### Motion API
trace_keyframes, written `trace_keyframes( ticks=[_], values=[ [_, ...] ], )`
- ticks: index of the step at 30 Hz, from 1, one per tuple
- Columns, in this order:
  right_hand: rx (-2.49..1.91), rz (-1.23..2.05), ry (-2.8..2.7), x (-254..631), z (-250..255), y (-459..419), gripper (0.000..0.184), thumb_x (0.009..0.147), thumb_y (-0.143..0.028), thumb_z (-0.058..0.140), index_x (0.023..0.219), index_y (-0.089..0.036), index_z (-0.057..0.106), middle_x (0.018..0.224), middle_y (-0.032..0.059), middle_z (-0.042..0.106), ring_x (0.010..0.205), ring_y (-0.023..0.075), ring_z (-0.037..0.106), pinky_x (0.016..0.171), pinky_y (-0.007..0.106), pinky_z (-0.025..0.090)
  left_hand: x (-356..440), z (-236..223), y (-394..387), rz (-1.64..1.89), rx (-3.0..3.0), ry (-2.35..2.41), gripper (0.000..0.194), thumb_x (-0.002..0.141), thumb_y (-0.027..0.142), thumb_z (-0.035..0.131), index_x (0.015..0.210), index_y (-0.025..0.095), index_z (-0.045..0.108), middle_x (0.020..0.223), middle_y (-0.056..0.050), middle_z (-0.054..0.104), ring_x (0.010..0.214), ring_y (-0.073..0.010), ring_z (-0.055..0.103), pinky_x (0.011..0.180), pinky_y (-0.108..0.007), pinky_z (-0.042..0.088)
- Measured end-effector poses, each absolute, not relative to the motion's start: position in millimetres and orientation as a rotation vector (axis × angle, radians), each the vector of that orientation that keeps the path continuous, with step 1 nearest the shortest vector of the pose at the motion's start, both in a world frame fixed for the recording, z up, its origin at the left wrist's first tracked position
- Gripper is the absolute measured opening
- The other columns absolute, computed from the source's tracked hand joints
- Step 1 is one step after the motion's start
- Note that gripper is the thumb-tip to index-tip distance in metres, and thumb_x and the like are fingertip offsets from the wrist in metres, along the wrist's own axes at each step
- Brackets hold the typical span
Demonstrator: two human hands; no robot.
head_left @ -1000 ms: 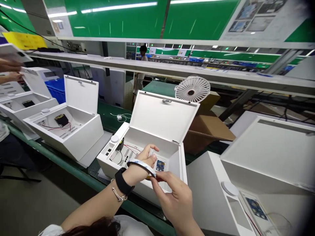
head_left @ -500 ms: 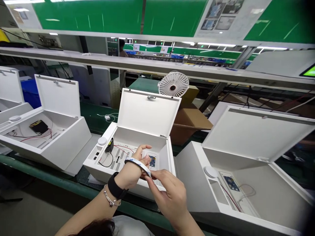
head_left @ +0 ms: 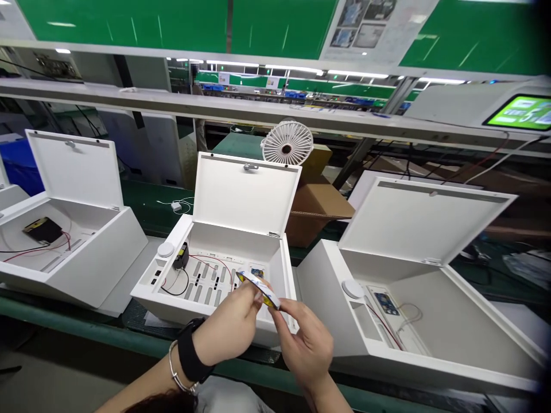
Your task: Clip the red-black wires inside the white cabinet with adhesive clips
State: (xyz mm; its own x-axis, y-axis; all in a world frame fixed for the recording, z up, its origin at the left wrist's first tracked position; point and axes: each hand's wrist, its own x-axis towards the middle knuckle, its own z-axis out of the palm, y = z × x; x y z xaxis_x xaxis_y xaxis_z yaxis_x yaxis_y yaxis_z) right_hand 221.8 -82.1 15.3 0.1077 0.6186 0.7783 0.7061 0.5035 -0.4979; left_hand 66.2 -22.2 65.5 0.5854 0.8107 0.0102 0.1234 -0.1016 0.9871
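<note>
Both my hands are over the front of the middle white metal box (head_left: 176, 304), whose lid stands up. A thin roll of white tape (head_left: 260, 287) with blue print and a yellow inner side lies between them, seen almost edge-on. My left hand (head_left: 241, 312), with a black band and a bracelet at the wrist, grips the roll from the left; some of its fingers are hidden. With thumb and index finger, my right hand (head_left: 303, 338) pinches the roll's right end. Inside the box are a black battery pack (head_left: 181, 256), red and black wires, and a blue circuit board (head_left: 257, 273) partly behind the tape.
A similar open box (head_left: 103, 252) stands to the left and another (head_left: 336, 298) to the right. Behind the middle lid are a white fan (head_left: 287, 143) and a cardboard carton (head_left: 322, 198). A shelf (head_left: 241, 109) runs across above, carrying a device with a green screen (head_left: 520, 112).
My left hand has turned over from palm-up with spread fingers to closed around the tape roll. The roll has tilted, showing its yellow side. The whole view has shifted to the right.
</note>
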Motion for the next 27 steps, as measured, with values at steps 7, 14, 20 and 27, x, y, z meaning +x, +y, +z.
trace_keyframes(
  ticks=[7,14,20,27],
  values=[
    [-1.129,-0.246,-1.554,231.8,17.6,-88.1,0.046,0.076,0.004,0.066,0.114,-0.022,0.065,0.091,0.0068,0.072,0.085,0.0193,0.068,0.073,0.034,0.059,63.5,71.4,-23.4,0.555,0.886,0.62,0.02,0.09,0.032,0.057,0.102,0.02,0.047,0.072,0.005,0.042,0.044,-0.0031,0.016,0.04,-0.019,0.011],
    [-1.076,-0.494,-1.583,239.6,29.9,-90.0,0.049,0.074,0.004,0.069,0.118,-0.018,0.066,0.094,0.0085,0.073,0.089,0.0201,0.069,0.074,0.034,0.061,46.8,99.0,-27.1,0.583,0.797,0.544,0.029,0.091,0.04,0.062,0.105,0.02,0.046,0.089,0.003,0.05,0.044,0.0021,0.017,0.038,-0.015,0.009],
    [-0.922,-0.753,-1.876,244.5,49.7,-94.5,0.034,0.076,-0.001,0.07,0.109,-0.01,0.071,0.1,0.0109,0.073,0.1,0.0226,0.068,0.084,0.034,0.062,51.4,101.5,-24.8,0.666,0.79,0.64,0.028,0.094,0.04,0.057,0.11,0.018,0.048,0.084,0.002,0.054,0.043,0.0017,0.017,0.037,-0.013,0.013],
    [-1.04,-0.401,-1.43,237.0,61.3,-97.3,0.055,0.072,0.006,0.069,0.12,-0.021,0.067,0.11,0.01,0.067,0.098,0.0238,0.066,0.076,0.042,0.059,42.6,95.7,-18.2,0.723,0.653,0.597,0.017,0.096,0.03,0.053,0.107,0.018,0.052,0.075,0.005,0.048,0.04,0.0025,0.018,0.037,-0.011,0.015]
  ],
)
